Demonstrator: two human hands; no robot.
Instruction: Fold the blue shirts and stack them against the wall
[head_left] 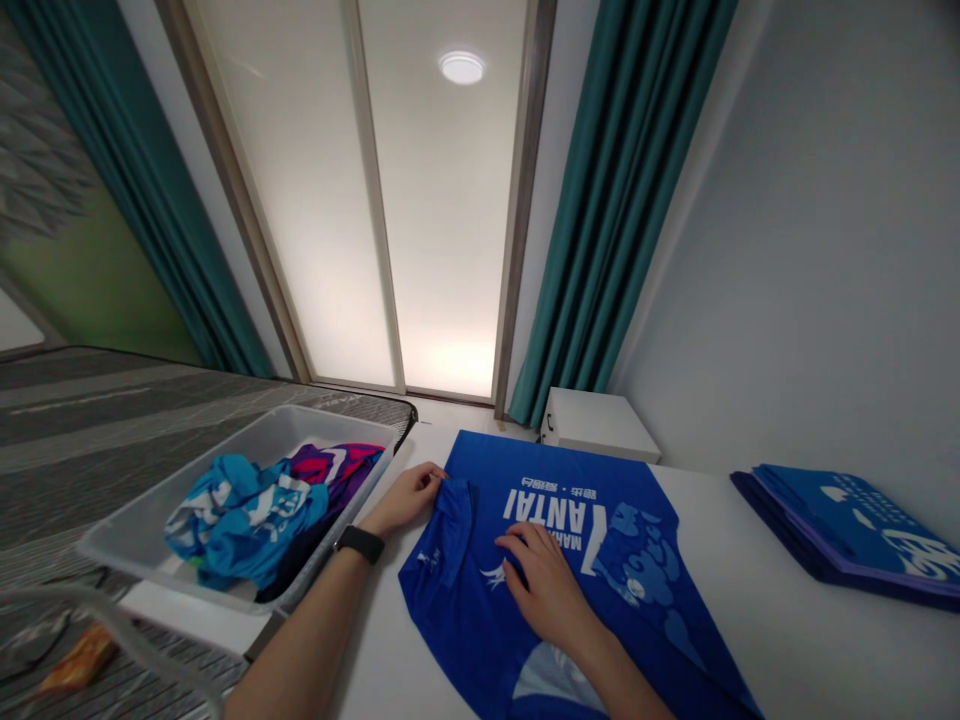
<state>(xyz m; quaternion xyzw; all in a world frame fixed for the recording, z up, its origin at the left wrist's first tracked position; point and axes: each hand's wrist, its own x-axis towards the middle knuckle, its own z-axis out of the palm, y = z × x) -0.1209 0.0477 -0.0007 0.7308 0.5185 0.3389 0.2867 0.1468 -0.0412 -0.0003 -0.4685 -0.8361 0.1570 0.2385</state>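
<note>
A blue T-shirt (487, 610) with white lettering and a lighter blue printed figure lies spread on the white table (750, 600). Its lettering appears upside down from where I look. My left hand (412, 492), wearing a black watch (360, 543), is closed on the shirt's left edge beside the folded-in sleeve (452, 530). Near the middle of the print, my right hand (544, 585) rests on the fabric with its fingers apart. The lower end of the shirt runs out of the bottom of the picture, partly behind my right forearm.
To the left, a translucent plastic bin (142, 520) holds crumpled blue and purple clothes (255, 515). A stack of folded clothes (855, 530) lies at the table's right. Beyond the far edge stands a white cabinet (600, 420), near green curtains (600, 220) and frosted sliding doors (450, 230).
</note>
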